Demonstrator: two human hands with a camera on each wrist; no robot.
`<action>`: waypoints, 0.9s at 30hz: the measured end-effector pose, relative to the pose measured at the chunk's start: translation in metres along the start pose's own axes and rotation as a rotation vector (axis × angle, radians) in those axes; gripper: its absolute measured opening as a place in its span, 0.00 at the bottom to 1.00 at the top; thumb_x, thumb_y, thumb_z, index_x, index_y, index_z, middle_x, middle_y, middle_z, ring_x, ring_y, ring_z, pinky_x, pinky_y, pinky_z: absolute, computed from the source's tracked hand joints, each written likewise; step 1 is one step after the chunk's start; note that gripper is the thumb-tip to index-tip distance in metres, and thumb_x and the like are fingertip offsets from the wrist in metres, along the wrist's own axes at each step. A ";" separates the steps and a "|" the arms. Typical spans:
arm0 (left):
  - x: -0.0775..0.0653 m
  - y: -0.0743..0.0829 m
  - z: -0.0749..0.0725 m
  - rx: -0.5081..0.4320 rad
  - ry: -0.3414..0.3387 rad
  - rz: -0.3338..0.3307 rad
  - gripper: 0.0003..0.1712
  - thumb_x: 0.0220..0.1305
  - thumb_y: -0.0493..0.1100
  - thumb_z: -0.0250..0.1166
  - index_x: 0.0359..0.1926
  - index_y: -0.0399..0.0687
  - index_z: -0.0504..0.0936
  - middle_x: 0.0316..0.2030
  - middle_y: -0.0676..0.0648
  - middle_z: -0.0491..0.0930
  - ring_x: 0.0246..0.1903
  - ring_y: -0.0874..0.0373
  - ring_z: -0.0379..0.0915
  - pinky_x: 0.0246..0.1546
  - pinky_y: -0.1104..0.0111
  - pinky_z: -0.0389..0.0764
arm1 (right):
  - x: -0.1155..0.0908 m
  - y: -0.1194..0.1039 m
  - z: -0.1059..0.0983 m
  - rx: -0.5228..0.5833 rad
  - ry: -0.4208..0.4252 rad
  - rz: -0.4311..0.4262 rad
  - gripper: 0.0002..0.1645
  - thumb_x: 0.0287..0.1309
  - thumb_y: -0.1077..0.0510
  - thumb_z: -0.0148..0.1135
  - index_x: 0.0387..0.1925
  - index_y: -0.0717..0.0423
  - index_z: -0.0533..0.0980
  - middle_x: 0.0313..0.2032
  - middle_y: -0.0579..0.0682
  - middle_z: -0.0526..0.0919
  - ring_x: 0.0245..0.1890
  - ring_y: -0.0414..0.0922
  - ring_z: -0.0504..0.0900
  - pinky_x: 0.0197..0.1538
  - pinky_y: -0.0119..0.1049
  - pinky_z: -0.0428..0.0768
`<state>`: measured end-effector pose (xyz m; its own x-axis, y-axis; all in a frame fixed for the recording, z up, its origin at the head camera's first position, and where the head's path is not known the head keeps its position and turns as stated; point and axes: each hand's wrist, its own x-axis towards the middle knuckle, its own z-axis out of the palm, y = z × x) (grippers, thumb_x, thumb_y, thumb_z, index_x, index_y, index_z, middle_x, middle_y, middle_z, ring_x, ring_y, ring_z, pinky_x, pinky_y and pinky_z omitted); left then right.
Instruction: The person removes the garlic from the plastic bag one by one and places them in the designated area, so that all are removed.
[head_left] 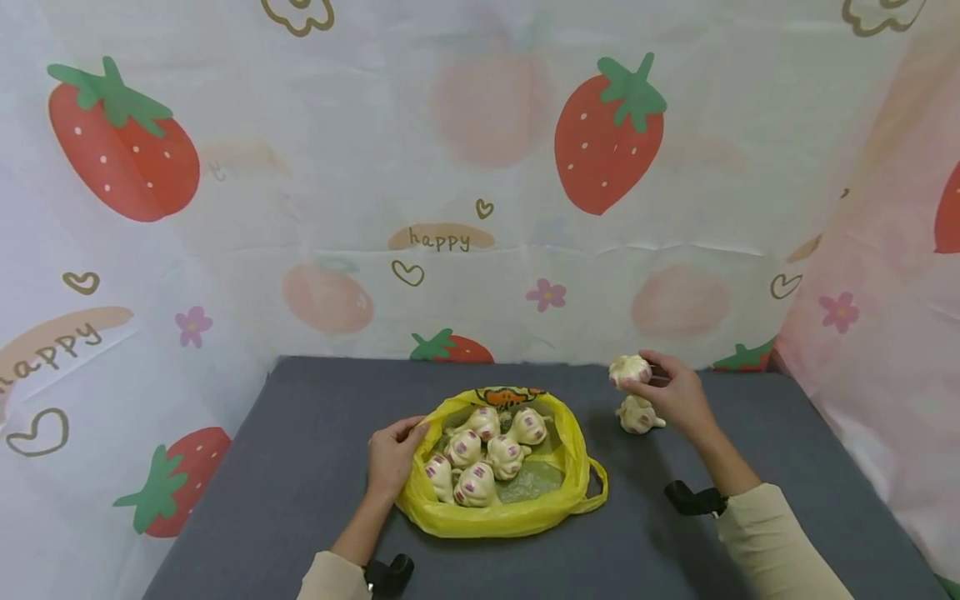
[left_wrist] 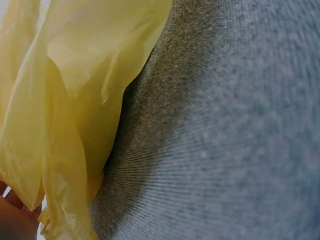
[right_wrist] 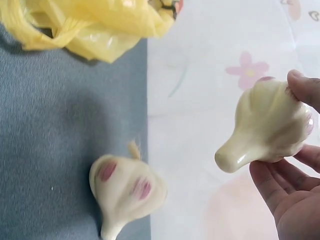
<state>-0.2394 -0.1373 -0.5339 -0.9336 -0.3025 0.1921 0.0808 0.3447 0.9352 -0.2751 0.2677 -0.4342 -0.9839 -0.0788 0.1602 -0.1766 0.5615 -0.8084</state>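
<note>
My right hand (head_left: 678, 398) holds a garlic bulb (right_wrist: 272, 122) between thumb and fingers, raised above the table. Below it, another garlic bulb (head_left: 637, 415) lies on the table, its stem pointing right in the head view. At the middle front stands a yellow plastic bag (head_left: 495, 523), its mouth spread wide. Inside, several garlic bulbs (head_left: 475, 485) sit mostly on the left, with the greenish bag bottom showing at the right. My left hand (head_left: 392, 460) pinches the bag's left rim between thumb and fingers; in the left wrist view the yellow plastic hides most of that hand.
A grey cloth covers the table (head_left: 315, 433). Behind it hangs a white curtain (head_left: 510, 292) printed with strawberries, with more curtain along both sides. One bag handle loop (head_left: 598, 492) sticks out to the right onto the table.
</note>
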 end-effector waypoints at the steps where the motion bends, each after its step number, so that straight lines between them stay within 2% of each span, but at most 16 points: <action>1: 0.000 0.000 0.000 -0.001 0.000 0.000 0.11 0.62 0.43 0.68 0.43 0.44 0.89 0.39 0.42 0.88 0.35 0.59 0.81 0.32 0.78 0.77 | 0.000 0.001 -0.001 -0.006 0.000 0.003 0.45 0.61 0.47 0.65 0.71 0.64 0.60 0.60 0.68 0.72 0.60 0.64 0.74 0.58 0.57 0.75; 9: 0.000 -0.001 0.000 -0.004 0.001 0.006 0.11 0.62 0.43 0.68 0.42 0.43 0.89 0.39 0.42 0.88 0.34 0.60 0.81 0.32 0.78 0.77 | 0.003 0.014 -0.010 -0.047 0.004 0.025 0.45 0.62 0.46 0.64 0.72 0.64 0.59 0.62 0.70 0.70 0.61 0.66 0.72 0.56 0.59 0.76; 14: -0.001 -0.002 0.000 -0.010 0.001 -0.009 0.11 0.62 0.43 0.68 0.43 0.44 0.89 0.39 0.42 0.88 0.35 0.59 0.81 0.32 0.78 0.77 | 0.005 0.021 -0.014 -0.059 0.003 0.047 0.46 0.62 0.44 0.64 0.72 0.64 0.58 0.62 0.70 0.70 0.61 0.65 0.72 0.53 0.55 0.77; 27: -0.001 -0.002 0.000 -0.016 0.001 -0.015 0.11 0.62 0.43 0.68 0.43 0.43 0.89 0.39 0.42 0.88 0.35 0.57 0.82 0.32 0.79 0.77 | 0.008 0.040 -0.021 -0.079 0.013 0.122 0.49 0.62 0.41 0.63 0.72 0.65 0.56 0.64 0.71 0.66 0.63 0.66 0.69 0.57 0.59 0.74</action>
<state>-0.2382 -0.1375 -0.5358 -0.9343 -0.3088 0.1782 0.0723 0.3254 0.9428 -0.2893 0.3066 -0.4531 -0.9975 0.0047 0.0710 -0.0522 0.6292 -0.7754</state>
